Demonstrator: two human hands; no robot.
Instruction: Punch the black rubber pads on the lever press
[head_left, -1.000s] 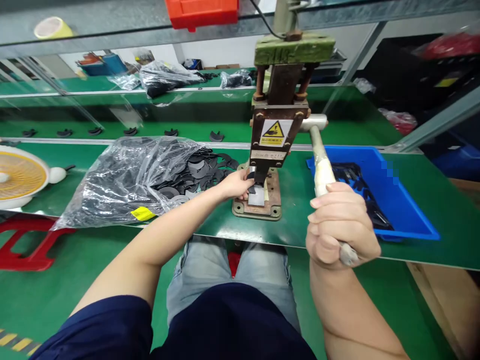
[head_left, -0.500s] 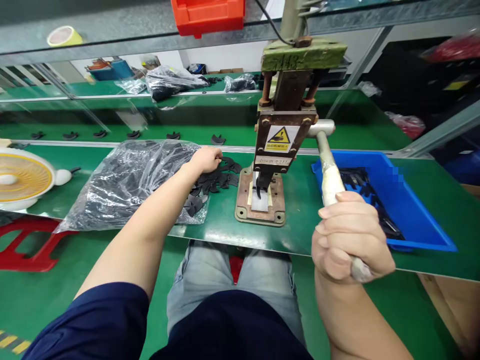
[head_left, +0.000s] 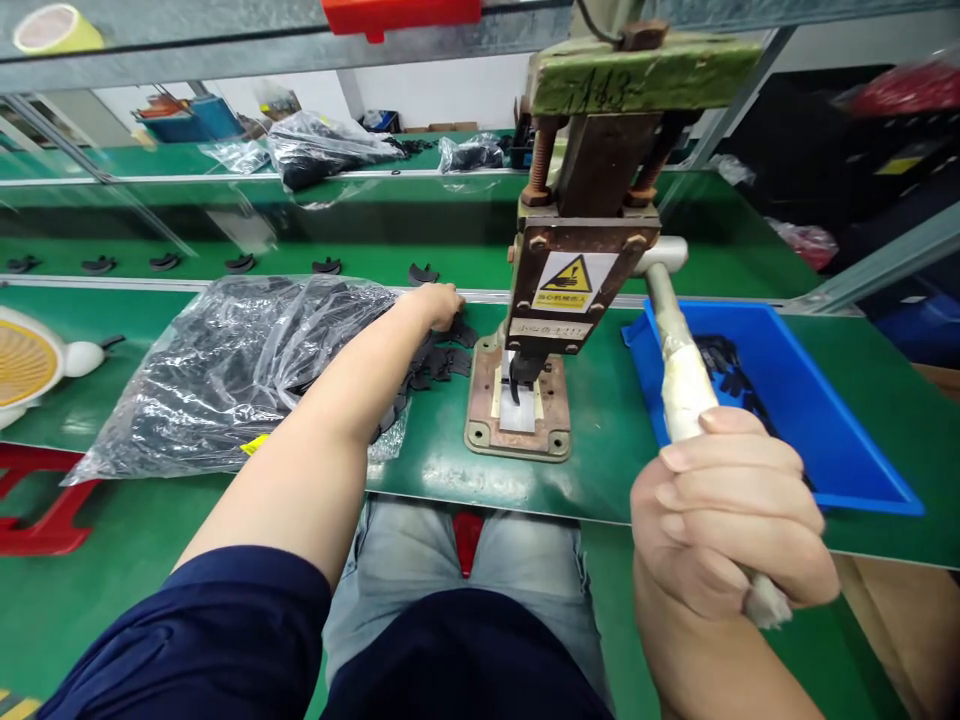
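While our right hand (head_left: 736, 515) wraps closed around the white-wrapped lever (head_left: 681, 365) right of the press (head_left: 562, 275), our left hand (head_left: 437, 303) is at the far right end of the black curved parts (head_left: 433, 366), left of the press. We can't tell whether it grips one; contact is hidden. We see the parts heaped at the right end of a clear bag (head_left: 202, 375) on the green bench (head_left: 442, 445). One dark curved piece (head_left: 514, 386) sits on the metal plate (head_left: 517, 416) in the press. Blue bin (head_left: 821, 400) with dark pieces (head_left: 724, 368) stands right.
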